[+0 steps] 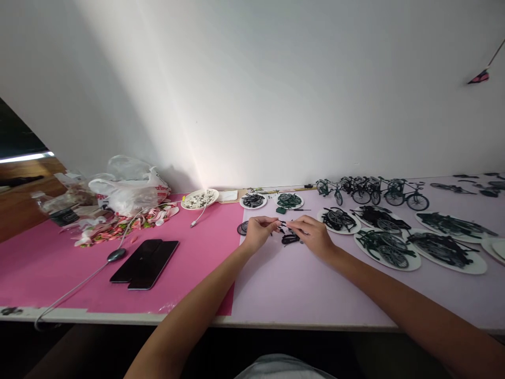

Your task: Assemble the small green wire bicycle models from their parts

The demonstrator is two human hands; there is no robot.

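Note:
My left hand (259, 231) and my right hand (314, 235) meet over the pale lilac table covering, fingertips pinched. Between them is a small black plastic piece (282, 223), gripped from both sides; its exact kind is too small to tell. Just below lie dark model bicycle parts (291, 239) on the table. A spoked model wheel (242, 228) shows beside my left hand, partly hidden by it. Close to my right hand stands a white plate of black bicycle parts (322, 223), with one wheel on top.
Several plates of green and black parts (414, 258) spread to the right. Assembled model bicycles (406, 195) stand along the wall. On the pink covering at left lie two phones (152, 263), a cable (81, 284), artificial petals (130, 226) and a plastic bag (130, 192).

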